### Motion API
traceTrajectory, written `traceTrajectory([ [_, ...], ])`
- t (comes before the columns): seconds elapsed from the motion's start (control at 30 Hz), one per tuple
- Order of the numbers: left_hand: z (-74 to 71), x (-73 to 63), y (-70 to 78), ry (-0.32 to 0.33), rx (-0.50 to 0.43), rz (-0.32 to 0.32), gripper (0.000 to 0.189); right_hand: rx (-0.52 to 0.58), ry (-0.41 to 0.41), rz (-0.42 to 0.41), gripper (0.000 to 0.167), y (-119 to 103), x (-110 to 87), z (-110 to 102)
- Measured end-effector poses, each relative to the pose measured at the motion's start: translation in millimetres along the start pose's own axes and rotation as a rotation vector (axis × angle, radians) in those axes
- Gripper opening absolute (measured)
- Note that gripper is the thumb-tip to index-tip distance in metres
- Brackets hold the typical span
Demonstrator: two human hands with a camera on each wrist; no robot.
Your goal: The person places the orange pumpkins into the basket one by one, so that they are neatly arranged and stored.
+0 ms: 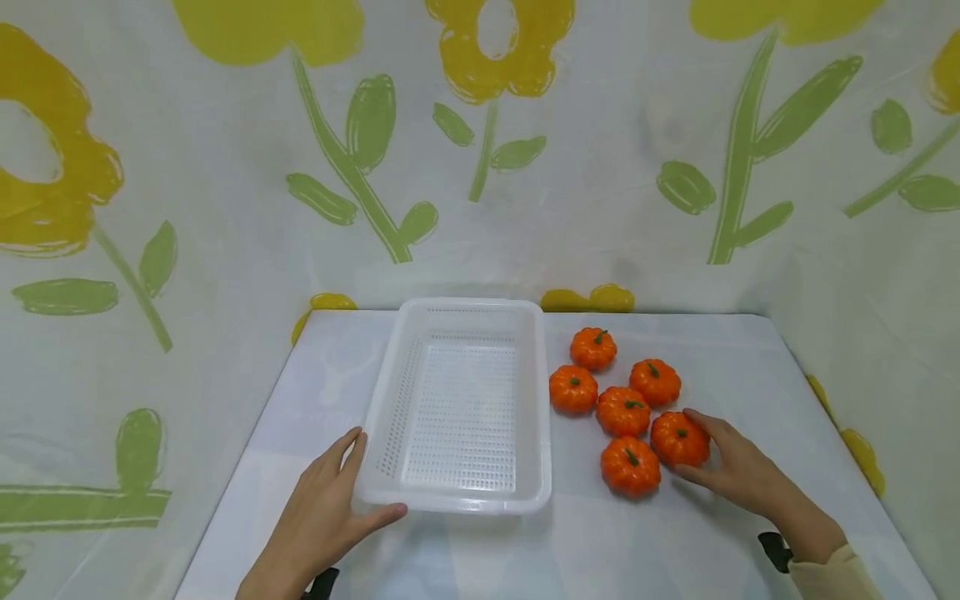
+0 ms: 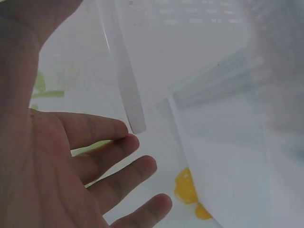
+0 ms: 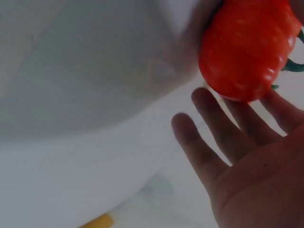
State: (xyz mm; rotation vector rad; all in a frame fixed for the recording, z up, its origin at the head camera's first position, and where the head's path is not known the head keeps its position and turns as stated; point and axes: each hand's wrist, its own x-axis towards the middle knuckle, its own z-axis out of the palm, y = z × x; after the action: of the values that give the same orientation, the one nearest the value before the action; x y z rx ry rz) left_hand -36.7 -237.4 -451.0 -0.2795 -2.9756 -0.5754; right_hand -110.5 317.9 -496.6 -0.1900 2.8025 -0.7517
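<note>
In the head view, a white perforated plastic basket (image 1: 459, 505) sits left of centre with nothing in it. My left hand (image 1: 318, 504) is at its near left corner, fingers extended along the side and thumb by the front rim. The left wrist view shows those fingers (image 2: 122, 181) spread, fingertips right at the basket's rim (image 2: 128, 90). Several small orange pumpkins with green stems lie to the basket's right. My right hand (image 1: 746, 468) holds the rightmost pumpkin (image 1: 680, 439) between thumb and fingers. In the right wrist view this pumpkin (image 3: 244, 52) hides part of the fingers.
Closest to the held pumpkin are a front pumpkin (image 1: 631, 467) and a middle one (image 1: 623, 411). Others stand behind: a right one (image 1: 655, 382), a left one (image 1: 573, 389) and a far one (image 1: 593, 348). A flower-printed cloth (image 1: 585, 192) surrounds the white table (image 1: 480, 558).
</note>
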Motion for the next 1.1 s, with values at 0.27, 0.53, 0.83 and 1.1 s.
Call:
traceTrajectory([
  [0.27, 1.4, 2.6, -1.3, 0.001, -0.016, 0.017, 0.115, 0.013, 0.063, -0.038, 0.098, 6.3, 1.6, 3.9],
  [0.53, 0.3, 4.4, -0.1, -0.004, -0.003, 0.003, 0.114, -0.018, 0.108, -0.055, 0.095, 2.1, 1.3, -4.0],
  [0.83, 0.4, 3.3, 1.5, -0.012, -0.006, -0.006, 0.113, -0.023, 0.237, -0.132, 0.089, -25.6, 10.3, -25.7],
  [1.1, -0.1, 5.7, 0.7, -0.024, 0.008, -0.007, 0.113, -0.001, 0.282, -0.213, 0.088, -70.1, 38.1, -35.0],
])
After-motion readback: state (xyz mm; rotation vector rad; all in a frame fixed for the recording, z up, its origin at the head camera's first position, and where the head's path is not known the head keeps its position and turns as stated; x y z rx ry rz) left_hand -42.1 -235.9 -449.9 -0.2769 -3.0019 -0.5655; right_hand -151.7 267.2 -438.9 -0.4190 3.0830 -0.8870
